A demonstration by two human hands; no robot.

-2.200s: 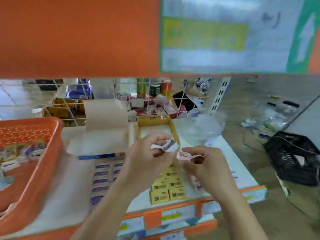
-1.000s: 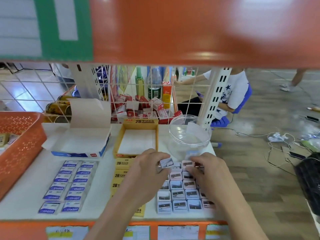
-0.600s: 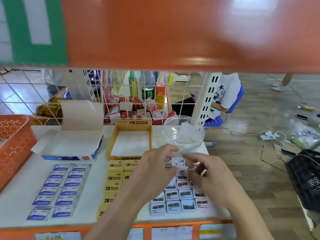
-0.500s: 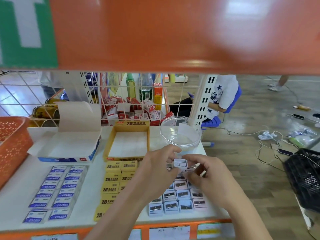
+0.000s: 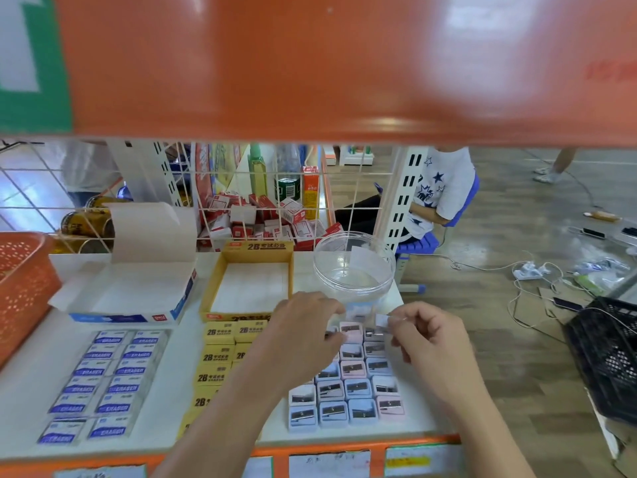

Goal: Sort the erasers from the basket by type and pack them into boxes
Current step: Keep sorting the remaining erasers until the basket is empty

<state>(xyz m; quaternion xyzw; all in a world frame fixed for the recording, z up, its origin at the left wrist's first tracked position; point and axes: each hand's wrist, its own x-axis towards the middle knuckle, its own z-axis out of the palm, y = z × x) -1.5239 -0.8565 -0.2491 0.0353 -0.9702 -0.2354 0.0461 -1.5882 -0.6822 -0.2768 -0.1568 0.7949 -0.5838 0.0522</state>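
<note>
On the white shelf lie rows of blue-label erasers (image 5: 107, 377), yellow 2B erasers (image 5: 215, 357) and a grid of small pastel erasers (image 5: 348, 391). Behind them stand an open blue-and-white box (image 5: 138, 294), a yellow 2B box (image 5: 212, 288) and a clear round tub (image 5: 355, 267). The orange basket (image 5: 20, 288) is at the far left. My right hand (image 5: 427, 343) pinches a small white piece (image 5: 382, 319) above the grid's far right corner. My left hand (image 5: 303, 336) hovers with curled fingers at the grid's top row; what its fingertips hold is hidden.
An orange shelf (image 5: 310, 63) hangs low overhead. A wire mesh (image 5: 262, 188) backs the shelf, with red boxes (image 5: 262, 219) and bottles behind it. A seated person (image 5: 441, 194), floor cables (image 5: 531, 270) and a black crate (image 5: 610, 357) are at the right.
Half a second ago both hands held one small white piece together. Now they have parted: the right hand keeps a white piece and the left hand has dropped toward the grid's top row.
</note>
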